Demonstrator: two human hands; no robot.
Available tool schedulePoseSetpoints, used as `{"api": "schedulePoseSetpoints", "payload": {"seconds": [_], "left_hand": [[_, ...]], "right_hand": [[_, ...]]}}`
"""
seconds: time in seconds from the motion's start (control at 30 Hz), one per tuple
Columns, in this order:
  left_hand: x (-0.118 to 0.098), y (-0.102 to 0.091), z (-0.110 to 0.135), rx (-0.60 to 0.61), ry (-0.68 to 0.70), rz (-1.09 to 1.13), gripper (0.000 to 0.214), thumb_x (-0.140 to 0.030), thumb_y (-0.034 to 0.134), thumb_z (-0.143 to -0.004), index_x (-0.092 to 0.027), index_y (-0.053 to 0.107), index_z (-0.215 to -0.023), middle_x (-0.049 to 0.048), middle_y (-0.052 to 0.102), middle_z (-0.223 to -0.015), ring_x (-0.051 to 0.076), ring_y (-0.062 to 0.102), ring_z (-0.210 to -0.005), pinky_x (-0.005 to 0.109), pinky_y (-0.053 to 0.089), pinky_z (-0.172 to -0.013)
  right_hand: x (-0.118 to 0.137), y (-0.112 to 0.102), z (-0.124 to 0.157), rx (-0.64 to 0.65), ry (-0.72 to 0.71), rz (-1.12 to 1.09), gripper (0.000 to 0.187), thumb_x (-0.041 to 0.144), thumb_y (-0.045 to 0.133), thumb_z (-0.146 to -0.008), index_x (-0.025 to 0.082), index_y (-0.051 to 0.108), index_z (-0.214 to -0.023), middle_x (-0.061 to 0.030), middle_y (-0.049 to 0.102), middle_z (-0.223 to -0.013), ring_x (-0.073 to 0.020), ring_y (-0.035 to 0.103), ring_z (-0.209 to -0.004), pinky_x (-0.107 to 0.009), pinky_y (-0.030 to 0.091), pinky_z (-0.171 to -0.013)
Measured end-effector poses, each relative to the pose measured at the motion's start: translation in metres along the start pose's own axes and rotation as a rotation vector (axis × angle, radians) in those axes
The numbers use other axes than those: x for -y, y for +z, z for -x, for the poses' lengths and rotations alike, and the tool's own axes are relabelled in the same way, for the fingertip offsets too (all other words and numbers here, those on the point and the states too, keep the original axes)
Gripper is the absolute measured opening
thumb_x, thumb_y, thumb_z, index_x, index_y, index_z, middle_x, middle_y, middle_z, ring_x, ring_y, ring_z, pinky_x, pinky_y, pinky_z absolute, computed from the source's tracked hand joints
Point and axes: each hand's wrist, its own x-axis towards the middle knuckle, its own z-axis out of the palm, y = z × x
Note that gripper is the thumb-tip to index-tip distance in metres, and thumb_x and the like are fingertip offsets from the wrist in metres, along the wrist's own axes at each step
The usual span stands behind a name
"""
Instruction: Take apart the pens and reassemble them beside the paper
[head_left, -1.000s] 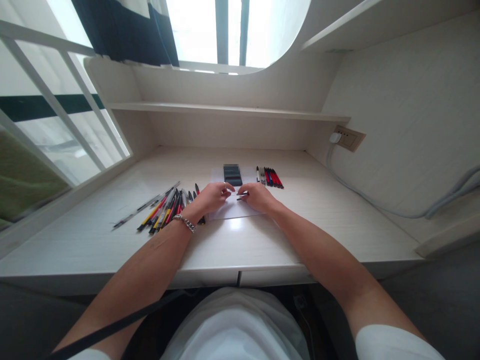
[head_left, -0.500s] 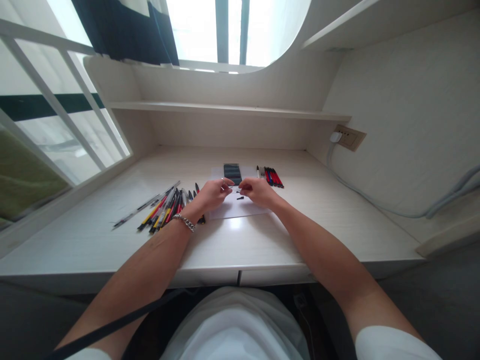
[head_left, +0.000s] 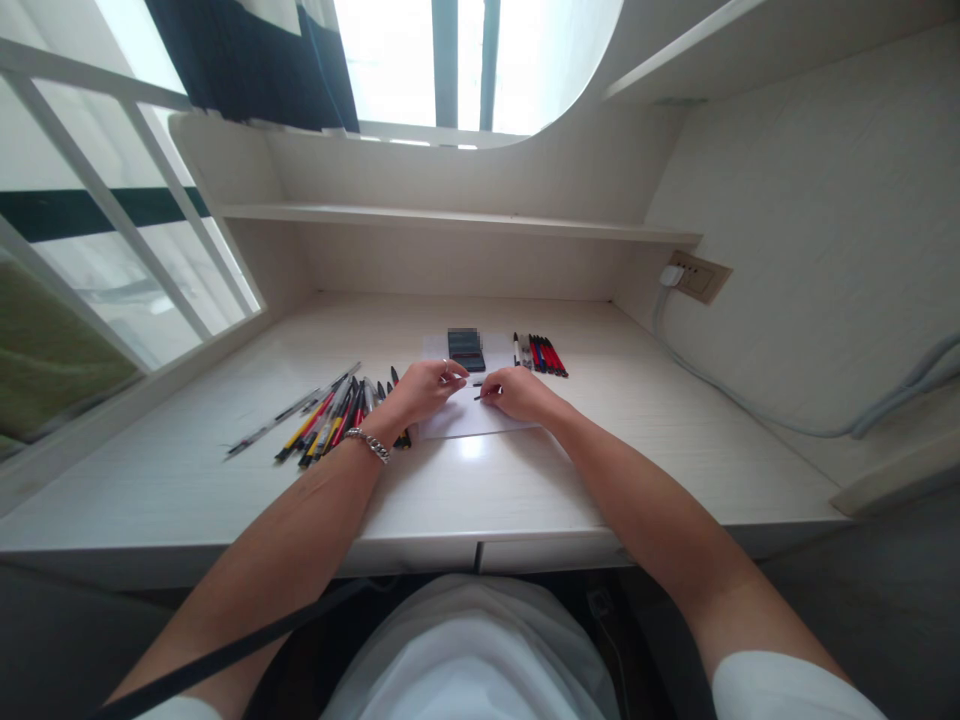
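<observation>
Both my hands rest over a white sheet of paper (head_left: 465, 420) on the desk. My left hand (head_left: 424, 390) has its fingers curled in a pinch above the sheet; what it grips is too small to name. My right hand (head_left: 519, 393) is closed with its fingertips pinching a small black pen part (head_left: 480, 396) lying on the paper. A pile of several pens (head_left: 330, 418) in black, red and yellow lies just left of my left hand. A row of several red, blue and black pens (head_left: 541, 354) lies behind my right hand.
A dark phone (head_left: 466, 349) lies at the far edge of the paper. A wall socket with a white plug (head_left: 691, 275) and a grey cable (head_left: 750, 400) sit at the right. A shelf (head_left: 450, 218) runs along the back, a window rail on the left.
My right hand, which had lifted and met the left hand over the paper, has dropped back down to the small black part on the sheet. The left hand barely moved.
</observation>
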Motion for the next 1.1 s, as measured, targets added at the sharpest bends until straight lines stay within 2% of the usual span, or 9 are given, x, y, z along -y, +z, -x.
{"api": "schedulePoseSetpoints", "payload": {"seconds": [0.13, 0.23, 0.33, 0.43, 0.53, 0.67, 0.8, 0.93, 1.1], "left_hand": [[-0.001, 0.001, 0.000, 0.016, 0.013, -0.002, 0.031, -0.036, 0.056, -0.084, -0.020, 0.073, -0.106, 0.0065, 0.074, -0.091, 0.018, 0.067, -0.081, 0.028, 0.049, -0.074], [-0.003, 0.002, 0.000, 0.035, 0.048, 0.011, 0.033, -0.030, 0.055, -0.084, -0.020, 0.070, -0.111, 0.0060, 0.074, -0.094, 0.018, 0.067, -0.083, 0.028, 0.050, -0.076], [-0.006, 0.004, 0.001, 0.050, 0.073, 0.058, 0.034, -0.030, 0.057, -0.082, -0.018, 0.067, -0.113, 0.0055, 0.074, -0.090, 0.018, 0.068, -0.080, 0.028, 0.051, -0.074], [-0.009, 0.005, 0.002, 0.077, 0.101, 0.139, 0.032, -0.030, 0.061, -0.079, -0.018, 0.067, -0.107, 0.0056, 0.074, -0.089, 0.018, 0.068, -0.081, 0.027, 0.052, -0.074], [-0.011, 0.002, 0.003, 0.098, 0.097, 0.122, 0.029, -0.033, 0.063, -0.077, -0.018, 0.069, -0.101, 0.0058, 0.074, -0.091, 0.018, 0.068, -0.082, 0.027, 0.051, -0.074], [-0.010, -0.003, 0.003, 0.139, 0.076, -0.030, 0.028, -0.038, 0.062, -0.077, -0.019, 0.073, -0.095, 0.0054, 0.074, -0.088, 0.019, 0.066, -0.079, 0.028, 0.048, -0.070], [-0.008, -0.001, 0.003, 0.212, 0.058, -0.055, 0.028, -0.038, 0.064, -0.075, -0.020, 0.075, -0.093, 0.0055, 0.073, -0.084, 0.019, 0.065, -0.075, 0.028, 0.047, -0.067], [-0.008, 0.001, 0.003, 0.239, 0.058, -0.080, 0.029, -0.040, 0.067, -0.072, -0.021, 0.075, -0.092, 0.0057, 0.073, -0.083, 0.019, 0.064, -0.073, 0.028, 0.046, -0.065], [-0.007, 0.000, 0.002, 0.244, 0.048, -0.083, 0.033, -0.045, 0.068, -0.072, -0.020, 0.075, -0.093, 0.0057, 0.072, -0.082, 0.019, 0.063, -0.072, 0.027, 0.045, -0.063]], "right_hand": [[-0.004, -0.001, -0.002, -0.063, 0.016, -0.028, 0.013, 0.020, 0.068, -0.081, 0.021, 0.076, -0.091, -0.0061, 0.074, -0.091, -0.0178, 0.065, -0.082, -0.026, 0.044, -0.072], [-0.004, -0.005, -0.001, -0.121, -0.002, -0.150, 0.015, 0.024, 0.067, -0.083, 0.020, 0.073, -0.096, -0.0054, 0.073, -0.093, -0.0153, 0.065, -0.080, -0.024, 0.045, -0.070], [-0.001, -0.007, -0.001, -0.092, -0.043, -0.314, 0.021, 0.030, 0.069, -0.081, 0.018, 0.070, -0.099, -0.0047, 0.072, -0.094, -0.0138, 0.065, -0.078, -0.023, 0.046, -0.067], [0.002, -0.005, -0.001, -0.056, -0.064, -0.362, 0.016, 0.028, 0.068, -0.081, 0.017, 0.070, -0.092, -0.0034, 0.071, -0.084, -0.0137, 0.064, -0.075, -0.023, 0.045, -0.065], [0.000, -0.005, -0.002, -0.027, -0.054, -0.346, 0.013, 0.026, 0.068, -0.080, 0.016, 0.071, -0.088, -0.0028, 0.071, -0.080, -0.0141, 0.063, -0.073, -0.024, 0.044, -0.064], [-0.007, -0.013, -0.001, 0.047, -0.021, -0.311, 0.016, 0.028, 0.070, -0.079, 0.018, 0.075, -0.090, -0.0040, 0.074, -0.084, -0.0159, 0.065, -0.078, -0.024, 0.045, -0.068], [-0.009, -0.019, 0.001, 0.123, -0.020, -0.212, 0.012, 0.026, 0.069, -0.080, 0.021, 0.077, -0.087, -0.0029, 0.075, -0.086, -0.0166, 0.067, -0.082, -0.023, 0.045, -0.070], [-0.006, -0.019, 0.001, 0.136, -0.014, -0.112, 0.011, 0.021, 0.071, -0.078, 0.023, 0.078, -0.086, -0.0020, 0.076, -0.088, -0.0164, 0.067, -0.083, -0.023, 0.045, -0.071], [-0.008, -0.021, 0.001, 0.128, 0.002, -0.043, 0.014, 0.024, 0.074, -0.075, 0.022, 0.078, -0.088, -0.0024, 0.075, -0.087, -0.0157, 0.066, -0.079, -0.022, 0.044, -0.067]]}}
